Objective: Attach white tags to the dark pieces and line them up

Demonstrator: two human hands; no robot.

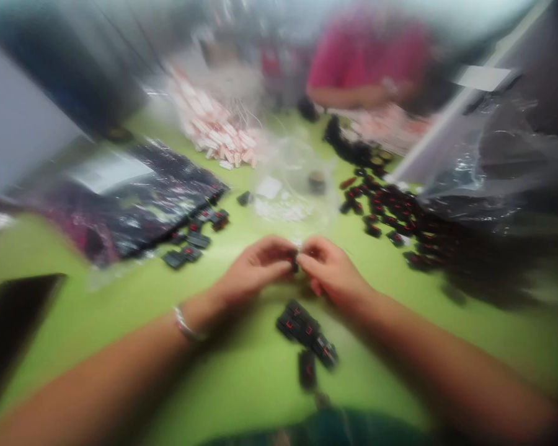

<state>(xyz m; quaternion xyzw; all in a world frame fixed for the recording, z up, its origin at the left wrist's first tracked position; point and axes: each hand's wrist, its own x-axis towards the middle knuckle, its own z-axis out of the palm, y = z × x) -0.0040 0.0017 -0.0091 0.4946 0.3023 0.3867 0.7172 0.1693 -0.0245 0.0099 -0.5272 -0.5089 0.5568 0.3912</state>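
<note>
My left hand [265, 266] is closed around a small black part [294, 260] with a trace of red, its kind too blurred to tell. My right hand [328, 263] meets it there, thumb and fingers pinched at the part's right side. Whether the right hand holds a second, tiny piece is hidden. Just below my hands lies a small group of black rectangular pieces [302, 325] with red marks. Ahead of my fingertips sits a clear plastic bag [292, 161] with small white pieces [283, 207] in or on it.
Black and red pieces [390, 214] are heaped on the green table [232, 365] at right, beside a clear bag [493, 161]. A filled dark bag [153, 192] and several black pieces [190, 241] lie left. Pale pink pieces [223, 133] are piled behind. A person in pink [363, 56] sits opposite.
</note>
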